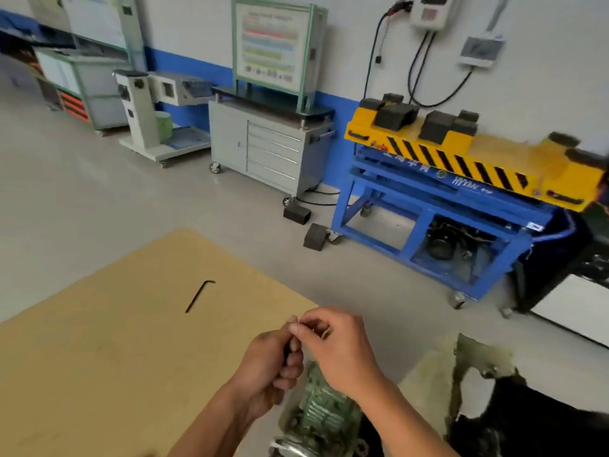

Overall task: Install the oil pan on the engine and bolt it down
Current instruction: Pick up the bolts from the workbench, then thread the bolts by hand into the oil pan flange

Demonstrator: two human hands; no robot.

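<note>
Workshop floor, cardboard sheet [99, 357] beside you. Your left hand [268, 367] is curled round a small dark piece [286, 352], too blurred to name, and your right hand [336, 344] pinches its top end. The engine [316, 413] sits just beneath both grips. The hex key [199, 296] lies beyond your left hand.

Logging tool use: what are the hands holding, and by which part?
The left hand curls round a small dark object, mostly hidden; the right hand pinches its top end. What it is cannot be told.

The left hand's [268, 369] curled fingers hide most of a small dark item [286, 353]; below it, a blurred grey-green metal casting [318, 420] is cropped.
</note>
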